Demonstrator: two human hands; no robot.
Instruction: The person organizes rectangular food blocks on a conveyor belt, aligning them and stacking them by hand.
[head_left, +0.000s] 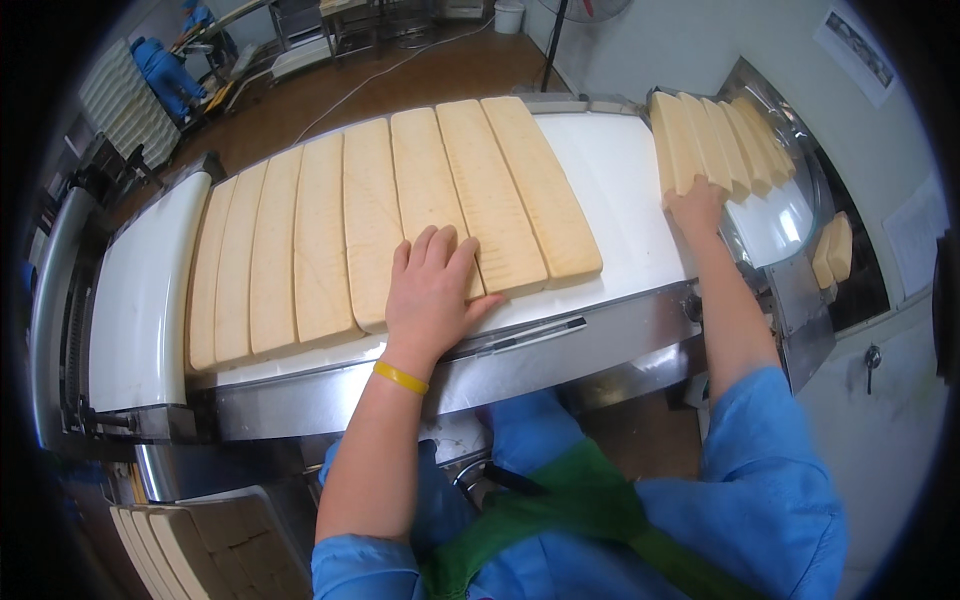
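A row of long pale-yellow blocks (322, 232) lies side by side across a white conveyor belt (600, 172). My left hand (431, 289) rests palm down on the near ends of the middle blocks, fingers slightly apart, holding nothing. A yellow band circles that wrist. To the right, several more such blocks (712, 142) lean against each other at the belt's end, by a metal opening in the wall. My right hand (697, 206) grips the near end of one of the leftmost of these; its fingertips are partly hidden.
A pen (532, 335) lies along the steel front rail (600, 337). Two shorter pieces (832, 249) sit at the wall opening. Below left, a crate (262, 499) holds stacked blocks. A white roller end (150, 300) borders the row. A person in blue (161, 71) is at the back left.
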